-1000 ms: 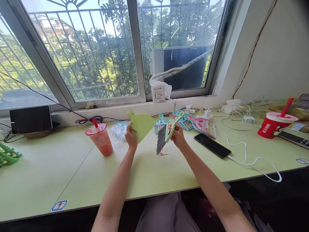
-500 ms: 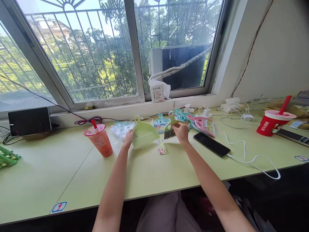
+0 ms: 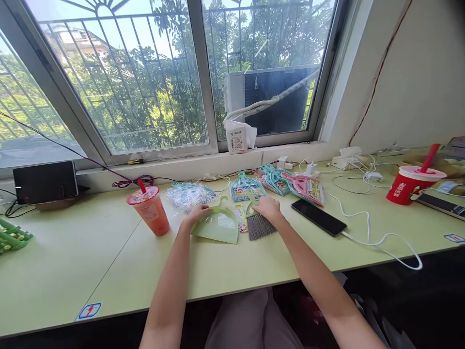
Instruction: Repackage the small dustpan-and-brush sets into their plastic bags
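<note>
A pale green dustpan (image 3: 218,225) lies low over the table, its handle pointing to the window. My left hand (image 3: 197,214) grips its left edge, with the thumb on top. To its right is a small green hand brush (image 3: 259,227) with grey bristles pointing toward me. My right hand (image 3: 268,208) is closed around the brush's upper right part, and its fingertips are partly hidden. Between dustpan and brush lies a printed card (image 3: 241,218). Just beyond them is a blue dustpan set (image 3: 247,188) with its own brush.
Packed pink and teal dustpan sets (image 3: 305,186) and crumpled clear plastic wrap (image 3: 189,195) lie at the back. A cup of red drink (image 3: 150,213) stands left. On the right are a phone (image 3: 318,217) with a white cable and a red cup (image 3: 409,184). A tablet (image 3: 45,182) leans far left.
Both hands have come down and toward me with the dustpan and brush. The dustpan's opening and the brush's bristles now point toward me. More of the blue set shows behind them.
</note>
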`<state>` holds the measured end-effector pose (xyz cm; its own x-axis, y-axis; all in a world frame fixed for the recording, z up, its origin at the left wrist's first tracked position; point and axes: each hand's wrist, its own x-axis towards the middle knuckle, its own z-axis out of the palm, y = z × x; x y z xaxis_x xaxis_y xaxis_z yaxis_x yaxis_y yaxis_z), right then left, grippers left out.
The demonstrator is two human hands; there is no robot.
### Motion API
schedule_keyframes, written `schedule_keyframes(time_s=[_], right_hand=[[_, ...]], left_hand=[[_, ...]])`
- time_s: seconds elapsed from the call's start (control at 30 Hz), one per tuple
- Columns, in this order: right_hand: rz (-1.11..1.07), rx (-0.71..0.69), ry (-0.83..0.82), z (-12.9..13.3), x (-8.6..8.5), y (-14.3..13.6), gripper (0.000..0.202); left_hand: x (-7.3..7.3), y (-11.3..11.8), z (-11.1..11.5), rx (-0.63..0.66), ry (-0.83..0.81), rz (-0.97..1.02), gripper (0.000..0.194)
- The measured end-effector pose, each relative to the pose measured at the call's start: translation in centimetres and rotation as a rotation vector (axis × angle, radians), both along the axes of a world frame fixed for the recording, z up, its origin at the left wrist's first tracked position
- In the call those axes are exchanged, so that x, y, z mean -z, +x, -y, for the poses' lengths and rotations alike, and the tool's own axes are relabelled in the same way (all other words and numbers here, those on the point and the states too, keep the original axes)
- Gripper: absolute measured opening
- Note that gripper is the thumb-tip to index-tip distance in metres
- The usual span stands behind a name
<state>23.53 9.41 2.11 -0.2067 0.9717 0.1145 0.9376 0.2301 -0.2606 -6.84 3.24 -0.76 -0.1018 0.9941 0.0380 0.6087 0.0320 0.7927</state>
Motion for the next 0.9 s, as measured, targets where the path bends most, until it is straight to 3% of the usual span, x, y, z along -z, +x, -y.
schedule_keyframes(time_s=[0.4, 0.57, 0.77, 0.9], right_hand=[[0.028, -0.083, -0.106, 0.0, 0.0, 0.0, 0.029], [0.026, -0.109, -0.128, -0.1, -0.1, 0.2, 0.019], [0.045, -0.087, -0.094, 0.0, 0.1, -0.1, 0.022], [0.088, -0.072, -0.06, 0.2, 0.3, -0.4, 0.025]], left_hand=[[1.4, -1.0, -0.7, 0.022, 0.063, -0.012, 0.033], [1.5, -0.9, -0.8, -0.001, 0.067, -0.012, 0.036], [1.5, -0.9, -0.7, 0.014, 0.095, 0.011, 0.037], [1.4, -0.7, -0.6, -0.04, 0.155, -0.018, 0.038]])
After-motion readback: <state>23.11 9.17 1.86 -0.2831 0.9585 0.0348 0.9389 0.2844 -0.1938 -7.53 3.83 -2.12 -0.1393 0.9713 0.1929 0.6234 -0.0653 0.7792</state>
